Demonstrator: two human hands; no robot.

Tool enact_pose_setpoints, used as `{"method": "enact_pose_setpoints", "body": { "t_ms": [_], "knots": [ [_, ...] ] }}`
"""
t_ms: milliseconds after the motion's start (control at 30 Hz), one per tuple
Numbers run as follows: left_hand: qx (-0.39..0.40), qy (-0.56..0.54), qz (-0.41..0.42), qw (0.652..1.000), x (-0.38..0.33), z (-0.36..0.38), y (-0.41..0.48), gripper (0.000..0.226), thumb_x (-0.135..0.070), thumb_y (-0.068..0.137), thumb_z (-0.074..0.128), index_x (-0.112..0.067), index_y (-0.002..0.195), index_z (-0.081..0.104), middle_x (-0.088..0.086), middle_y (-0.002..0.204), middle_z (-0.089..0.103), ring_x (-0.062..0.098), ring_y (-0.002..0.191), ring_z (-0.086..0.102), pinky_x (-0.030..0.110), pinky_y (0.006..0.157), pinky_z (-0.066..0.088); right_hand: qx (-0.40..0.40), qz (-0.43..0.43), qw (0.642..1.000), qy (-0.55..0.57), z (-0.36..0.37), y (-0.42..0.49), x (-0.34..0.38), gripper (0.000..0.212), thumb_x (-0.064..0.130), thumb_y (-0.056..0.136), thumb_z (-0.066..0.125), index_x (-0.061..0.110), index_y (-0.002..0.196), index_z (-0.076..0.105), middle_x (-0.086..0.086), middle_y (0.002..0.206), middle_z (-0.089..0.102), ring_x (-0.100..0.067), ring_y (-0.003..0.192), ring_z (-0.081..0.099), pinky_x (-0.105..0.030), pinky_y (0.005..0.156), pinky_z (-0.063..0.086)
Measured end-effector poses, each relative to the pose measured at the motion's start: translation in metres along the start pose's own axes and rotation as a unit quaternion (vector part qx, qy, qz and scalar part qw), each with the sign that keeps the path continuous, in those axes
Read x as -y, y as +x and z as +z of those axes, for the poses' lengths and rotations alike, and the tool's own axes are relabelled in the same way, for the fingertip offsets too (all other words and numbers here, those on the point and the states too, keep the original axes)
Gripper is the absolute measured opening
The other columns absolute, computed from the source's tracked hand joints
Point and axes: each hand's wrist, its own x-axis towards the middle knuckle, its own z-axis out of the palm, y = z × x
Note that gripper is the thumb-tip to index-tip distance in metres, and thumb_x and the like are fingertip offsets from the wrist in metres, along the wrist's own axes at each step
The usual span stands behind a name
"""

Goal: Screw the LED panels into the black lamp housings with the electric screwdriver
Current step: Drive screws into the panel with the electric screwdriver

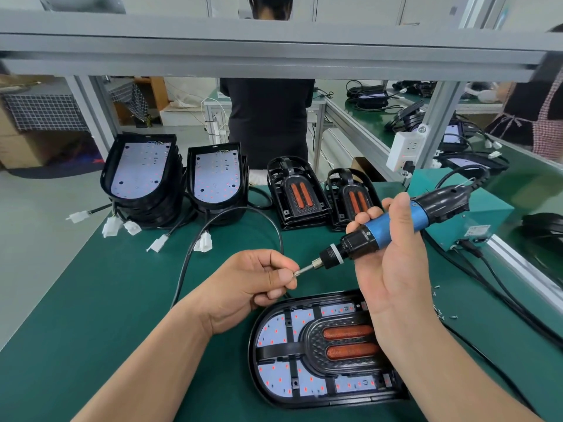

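I see R hand (393,266) wrapped round the electric screwdriver (384,226), held tilted above the table (122,300), bit (302,271) aimed left. L hand (253,281) pinches the bit tip w/ thumb & forefinger. Black lamp housing (251,356) w/ LED panel (274,327) lies flat at near edge, below both hands; more housings (143,178) stacked at far edge

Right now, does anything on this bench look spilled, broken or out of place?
Only a small thing: a few loose screws lie scattered on the green mat, right of the lamp housing, as if spilled. Nothing looks broken.
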Motion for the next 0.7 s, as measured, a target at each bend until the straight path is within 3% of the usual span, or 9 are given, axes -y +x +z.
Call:
{"method": "enact_pose_setpoints", "body": {
  "t_ms": [367,700],
  "knots": [
    [0.004,-0.011,-0.006,1.0,-0.0009,0.001,-0.0001,0.014,-0.003,0.09,0.069,-0.01,0.096,0.08,0.014,0.087,0.069,0.009,0.059,0.045,0.015,0.048,0.034,0.004,-0.007,1.0,0.015,-0.0016,0.0004,-0.0009,0.041,0.039,0.094,0.074,0.013,0.118,0.054,0.0,0.088,0.059,-0.015,0.079,0.061,-0.032,0.081,0.058],
    [-0.001,0.003,0.003,1.0,-0.0002,-0.0016,0.0007,0.012,-0.004,0.087,0.076,-0.012,0.095,0.081,0.017,0.087,0.071,0.009,0.058,0.047,0.015,0.048,0.037,0.062,-0.021,0.998,-0.006,0.0028,-0.0042,0.0036,0.034,0.039,0.094,0.073,0.016,0.113,0.056,0.001,0.088,0.058,-0.015,0.08,0.061,-0.031,0.083,0.057]
  ]
}}
